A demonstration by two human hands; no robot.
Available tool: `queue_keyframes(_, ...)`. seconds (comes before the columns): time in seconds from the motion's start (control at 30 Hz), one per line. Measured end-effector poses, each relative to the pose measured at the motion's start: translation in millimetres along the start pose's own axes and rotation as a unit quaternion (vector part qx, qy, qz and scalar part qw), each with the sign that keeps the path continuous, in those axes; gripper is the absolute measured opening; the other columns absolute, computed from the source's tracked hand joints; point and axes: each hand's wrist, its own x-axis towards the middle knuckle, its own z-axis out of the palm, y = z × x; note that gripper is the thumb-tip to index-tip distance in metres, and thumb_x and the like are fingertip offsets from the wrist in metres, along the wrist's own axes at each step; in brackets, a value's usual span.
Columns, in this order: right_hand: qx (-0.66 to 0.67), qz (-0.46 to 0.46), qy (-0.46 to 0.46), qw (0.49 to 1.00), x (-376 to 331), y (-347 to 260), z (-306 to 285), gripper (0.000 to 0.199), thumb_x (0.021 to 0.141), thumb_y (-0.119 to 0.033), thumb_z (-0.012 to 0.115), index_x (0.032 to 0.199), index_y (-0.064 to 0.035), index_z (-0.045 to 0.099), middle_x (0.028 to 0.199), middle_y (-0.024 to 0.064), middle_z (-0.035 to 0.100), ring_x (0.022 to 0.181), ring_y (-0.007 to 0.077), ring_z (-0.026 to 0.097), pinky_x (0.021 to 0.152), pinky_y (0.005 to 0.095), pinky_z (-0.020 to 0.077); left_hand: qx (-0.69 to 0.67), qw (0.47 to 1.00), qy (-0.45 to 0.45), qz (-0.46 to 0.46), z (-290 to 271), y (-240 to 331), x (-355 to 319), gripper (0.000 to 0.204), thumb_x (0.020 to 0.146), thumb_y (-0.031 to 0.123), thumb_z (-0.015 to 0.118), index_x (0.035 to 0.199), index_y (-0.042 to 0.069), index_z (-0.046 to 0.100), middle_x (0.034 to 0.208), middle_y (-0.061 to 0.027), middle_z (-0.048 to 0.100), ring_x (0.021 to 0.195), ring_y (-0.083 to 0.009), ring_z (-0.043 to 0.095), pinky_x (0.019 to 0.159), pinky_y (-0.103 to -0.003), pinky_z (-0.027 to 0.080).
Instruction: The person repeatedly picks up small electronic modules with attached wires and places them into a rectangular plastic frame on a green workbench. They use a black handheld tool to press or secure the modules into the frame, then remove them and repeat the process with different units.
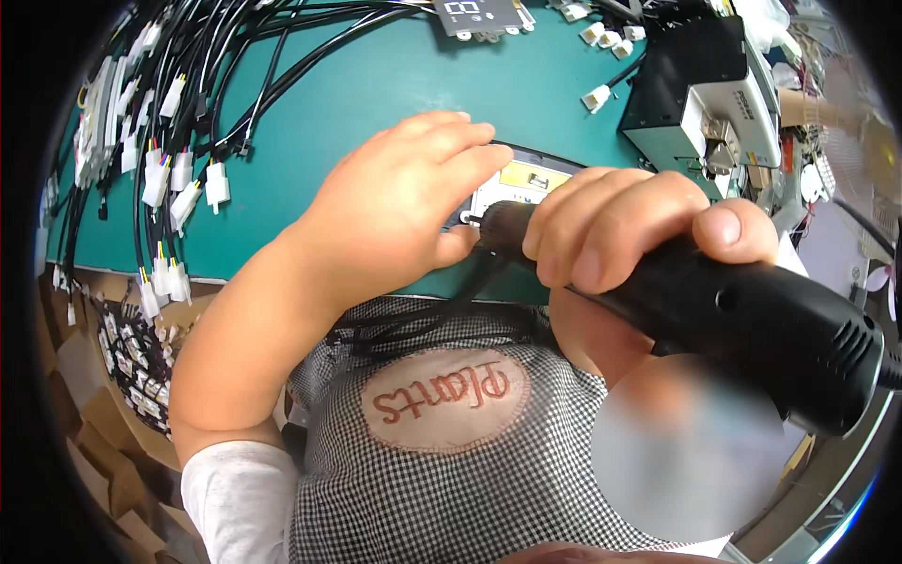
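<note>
A black corded electric screwdriver (752,320) lies tilted across the right side, with my right hand (634,226) wrapped round its body. Its front end points left and touches or nearly touches a small dark-framed panel (496,190) with white and yellow areas on its face. My left hand (399,193) holds the left end of this panel, index finger at the far edge and thumb at the near edge. The screwdriver's nose and my right fingers cover part of the panel, so the exact contact point is hidden.
Black cables with white connectors (183,202) spread over the left of the green work mat (395,80). A grey display panel (481,17) lies at the far edge. At the right stands a black and white boxy device (691,99). A cardboard box (113,418) sits below left, beside several connectors.
</note>
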Motion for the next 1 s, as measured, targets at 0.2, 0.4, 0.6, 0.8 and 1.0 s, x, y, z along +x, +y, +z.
queue_keyframes(0.2,-0.01,0.061,-0.023,0.998,3.5,-5.4,1.5,0.083,0.089,-0.057,0.073,0.141,-0.0038,0.037,0.087,0.0109,0.062,0.058,0.0201,0.06,0.051,0.0335,0.0535,-0.022,0.999,-0.012,-0.021,-0.3,3.2,0.7,0.063,0.071,0.021,0.085,0.13,0.007,0.065,0.134,-0.0153,0.064,0.125,-0.0376,0.058,0.105,-0.047,0.05)
queue_keyframes(0.4,0.029,0.014,0.011,0.999,-3.9,5.2,4.3,0.079,0.09,-0.055,0.075,0.14,-0.0052,0.04,0.086,0.0107,0.061,0.061,0.0207,0.059,0.054,0.0347,0.053,-0.018,0.999,-0.028,-0.032,3.0,1.3,0.4,0.066,0.07,0.022,0.085,0.131,0.007,0.064,0.137,-0.0153,0.061,0.127,-0.038,0.056,0.107,-0.047,0.048)
queue_keyframes(0.6,0.031,0.106,0.001,0.994,-1.6,-11.0,-0.5,0.077,0.086,-0.048,0.081,0.139,-0.0081,0.042,0.09,0.0129,0.062,0.071,0.0244,0.062,0.065,0.0401,0.0542,0.014,0.999,-0.044,-0.02,-2.2,5.2,4.5,0.065,0.072,0.022,0.084,0.132,0.007,0.063,0.138,-0.0122,0.059,0.13,-0.0325,0.054,0.104,-0.046,0.05)
queue_keyframes(0.8,0.037,0.134,0.0,0.99,-0.8,-18.6,1.8,0.072,0.087,-0.044,0.082,0.135,-0.009,0.041,0.095,0.0115,0.062,0.082,0.0239,0.062,0.076,0.0413,0.0543,0.032,0.997,-0.06,-0.025,-2.0,8.1,12.7,0.062,0.069,0.022,0.085,0.126,0.007,0.066,0.132,-0.0116,0.062,0.124,-0.0326,0.057,0.101,-0.046,0.052)
queue_keyframes(1.0,0.112,0.088,0.118,0.983,-16.0,4.5,8.8,0.073,0.085,-0.04,0.086,0.132,-0.0065,0.042,0.089,0.0117,0.062,0.071,0.023,0.063,0.066,0.0372,0.0558,0.035,0.998,-0.045,0.002,-3.5,5.7,12.8,0.06,0.066,0.024,0.087,0.12,0.008,0.069,0.125,-0.0121,0.064,0.119,-0.0341,0.059,0.096,-0.046,0.054)
